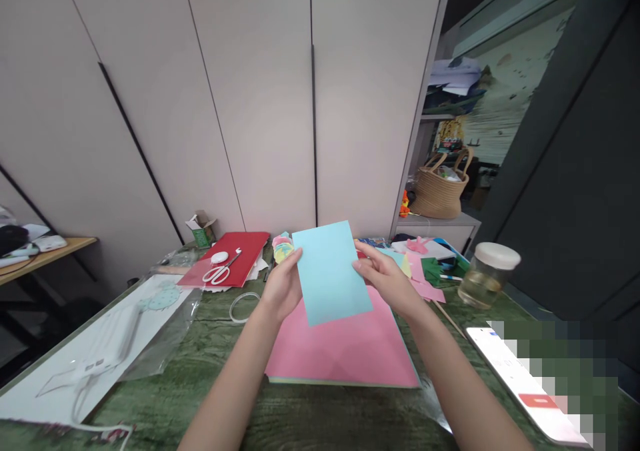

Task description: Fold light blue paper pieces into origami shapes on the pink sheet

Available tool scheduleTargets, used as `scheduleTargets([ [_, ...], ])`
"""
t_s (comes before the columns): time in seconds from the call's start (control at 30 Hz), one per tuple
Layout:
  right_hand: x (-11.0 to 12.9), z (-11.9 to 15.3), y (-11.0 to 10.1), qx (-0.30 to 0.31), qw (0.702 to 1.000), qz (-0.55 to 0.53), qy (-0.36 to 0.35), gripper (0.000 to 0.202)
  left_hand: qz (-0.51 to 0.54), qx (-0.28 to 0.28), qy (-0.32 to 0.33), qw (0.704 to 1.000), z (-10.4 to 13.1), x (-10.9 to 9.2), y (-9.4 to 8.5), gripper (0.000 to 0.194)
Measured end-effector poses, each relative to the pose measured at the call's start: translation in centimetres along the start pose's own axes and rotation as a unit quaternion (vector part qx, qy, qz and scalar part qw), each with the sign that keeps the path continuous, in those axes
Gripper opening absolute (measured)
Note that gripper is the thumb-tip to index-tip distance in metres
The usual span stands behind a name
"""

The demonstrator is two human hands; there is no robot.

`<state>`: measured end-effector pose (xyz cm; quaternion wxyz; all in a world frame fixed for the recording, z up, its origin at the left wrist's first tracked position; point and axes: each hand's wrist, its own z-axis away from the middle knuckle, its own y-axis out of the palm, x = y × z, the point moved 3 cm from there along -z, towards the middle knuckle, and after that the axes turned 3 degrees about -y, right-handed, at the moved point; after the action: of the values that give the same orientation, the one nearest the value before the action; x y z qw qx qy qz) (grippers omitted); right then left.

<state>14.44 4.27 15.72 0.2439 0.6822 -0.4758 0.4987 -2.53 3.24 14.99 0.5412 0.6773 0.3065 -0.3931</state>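
Note:
A light blue sheet of paper (333,274) is held up, slightly tilted, above a stack of pink paper (340,354) on the table. My left hand (284,284) grips the sheet's left edge, the thumb on its front face and the fingers behind it. At the right edge, my right hand (383,274) pinches the sheet, its thumb in front and the index finger stretched along the edge. Both hands hang over the far part of the pink stack. Fingers behind the paper are partly hidden.
White scissors (217,275) lie on a red folder (250,247) at back left. A lidded jar of liquid (483,281) and a lit phone (530,381) stand and lie at right. Pink paper scraps (423,277) are behind my right hand. A white power strip (113,337) lies left.

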Motion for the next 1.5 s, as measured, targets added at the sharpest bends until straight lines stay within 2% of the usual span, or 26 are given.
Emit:
scheduleTargets([
  [0.1, 0.4, 0.1, 0.2, -0.004, 0.991, 0.127, -0.041, 0.046, 0.073, 0.022, -0.046, 0.996, -0.1, 0.6, 0.3, 0.042],
  [0.17, 0.9, 0.3, 0.4, -0.001, 0.973, 0.215, -0.086, 0.046, 0.105, 0.035, -0.069, 0.991, -0.2, 0.8, 0.4, 0.043],
  [0.3, 1.6, 0.5, 1.1, 0.054, 0.921, 0.344, -0.173, 0.045, 0.135, 0.048, -0.064, 0.988, -0.4, 0.8, 0.3, 0.042],
  [0.4, 1.6, 0.6, 1.5, 0.093, 0.892, 0.392, -0.206, 0.044, 0.145, 0.060, -0.058, 0.986, -0.4, 0.9, 0.4, 0.041],
  [0.67, 1.7, 0.9, 2.0, 0.132, 0.858, 0.449, -0.209, 0.045, 0.139, 0.058, -0.053, 0.987, -0.3, 0.6, 0.5, 0.046],
  [0.97, 1.9, 1.1, 2.2, 0.137, 0.851, 0.465, -0.204, 0.045, 0.100, 0.043, -0.032, 0.994, -0.2, 0.9, 0.6, 0.041],
  [1.1, 1.9, 1.2, 2.4, 0.138, 0.850, 0.466, -0.205, 0.050, 0.047, 0.033, -0.009, 0.998, 0.2, 0.9, 0.8, 0.048],
  [1.23, 2.1, 1.4, 2.7, 0.140, 0.848, 0.471, -0.196, 0.052, 0.029, 0.021, -0.003, 0.999, 0.1, 0.8, 0.8, 0.048],
  [1.37, 1.7, 1.4, 2.3, 0.122, 0.857, 0.467, -0.180, 0.056, 0.055, 0.024, -0.034, 0.998, -1.0, 2.6, 0.1, 0.039],
  [1.43, 0.5, 1.4, 2.0, 0.121, 0.859, 0.470, -0.165, 0.057, 0.078, 0.008, -0.062, 0.995, -1.7, 4.8, -0.7, 0.034],
  [1.5, -1.7, 1.7, 1.7, 0.130, 0.855, 0.481, -0.145, 0.058, 0.095, -0.014, -0.110, 0.989, -2.0, 7.7, -1.5, 0.030],
])
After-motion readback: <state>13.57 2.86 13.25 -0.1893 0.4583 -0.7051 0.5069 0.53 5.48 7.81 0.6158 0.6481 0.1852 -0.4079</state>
